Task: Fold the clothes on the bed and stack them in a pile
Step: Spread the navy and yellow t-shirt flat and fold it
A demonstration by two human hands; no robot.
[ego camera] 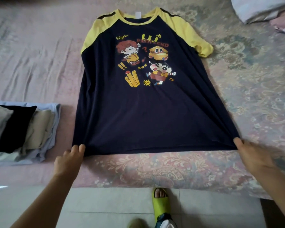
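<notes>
A navy T-shirt (143, 111) with yellow sleeves and a cartoon print lies face up, spread flat on the bed, neck at the far end. My left hand (71, 157) pinches the hem's left corner. My right hand (252, 155) pinches the hem's right corner, and the hem is stretched taut between them. A pile of folded clothes (21, 132), with a dark piece on top of beige and pale blue ones, sits on the bed to the left of the shirt.
The bed (171, 168) has a pink floral cover, with its near edge just below my hands. White and pink bedding (260, 10) lies at the far right corner. My foot in a green slipper (160, 203) stands on the tiled floor.
</notes>
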